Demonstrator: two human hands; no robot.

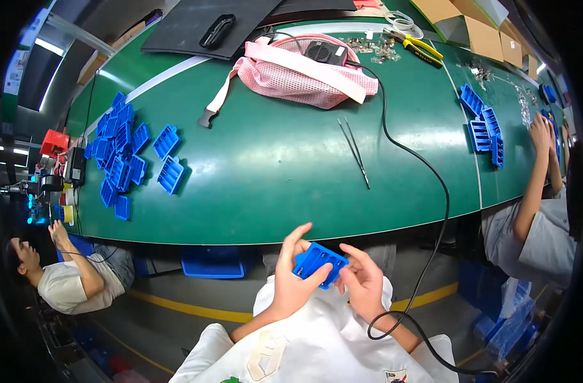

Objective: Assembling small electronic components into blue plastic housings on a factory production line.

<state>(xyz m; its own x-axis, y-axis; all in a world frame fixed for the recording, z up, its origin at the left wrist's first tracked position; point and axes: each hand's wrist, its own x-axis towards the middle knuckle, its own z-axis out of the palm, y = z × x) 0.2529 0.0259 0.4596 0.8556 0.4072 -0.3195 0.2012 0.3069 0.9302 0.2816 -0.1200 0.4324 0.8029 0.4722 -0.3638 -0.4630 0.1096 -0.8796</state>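
Before the bench [272, 198], a blue compartmented holder [314, 258], open side up, long axis slanting down rightward, is grasped by the left hand [293, 279]; the right hand's [366, 285] grip cannot be told.

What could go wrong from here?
1. The blue tray is in the fingers of the left hand, beyond the table edge, so a slip could drop it off the table.
2. The black cable crosses the table and loops by the right forearm; moving that arm might snag it.
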